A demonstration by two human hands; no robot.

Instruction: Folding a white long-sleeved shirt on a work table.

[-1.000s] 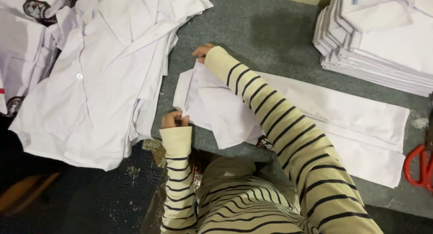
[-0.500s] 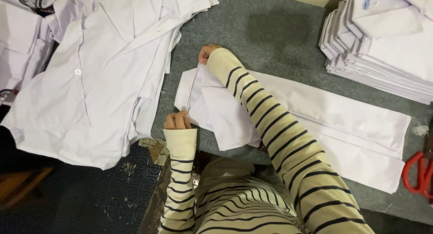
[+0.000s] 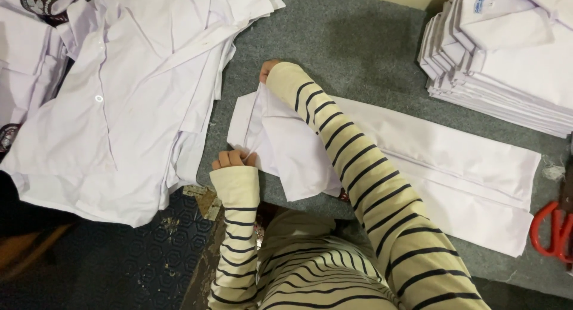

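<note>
I am working on the folded white shirt [image 3: 418, 160] that is lying lengthwise on the grey felt table [image 3: 352, 35], right in front of me, its collar end pointing toward the loose pile at my left. My left hand [image 3: 234, 159] is closing on the near corner of that collar end, fingers curled and pinching the cloth. My right hand [image 3: 267, 71] is reaching across to the far corner; my striped sleeve is covering most of it, so I cannot tell for certain whether it is gripping or only pressing, though it is touching the fabric edge.

To do this fold well, I judge that I should be keeping both corners level, pulling the edge taut between my hands, and laying the crease square to the long side so the panel is not skewing.

Outward from there, a heap of unfolded white shirts [image 3: 125, 95] is spreading over the table's left edge, buttons and plackets showing, just beside the piece I am handling. Well apart at the upper right, a neat stack of folded shirts [image 3: 507, 65] is sitting with collars up. At the far right edge, red-handled scissors [image 3: 552, 229] are lying near the shirt's tail. Nothing here is serving as a box or bin; the stack and the heap are resting directly on the felt.
</note>
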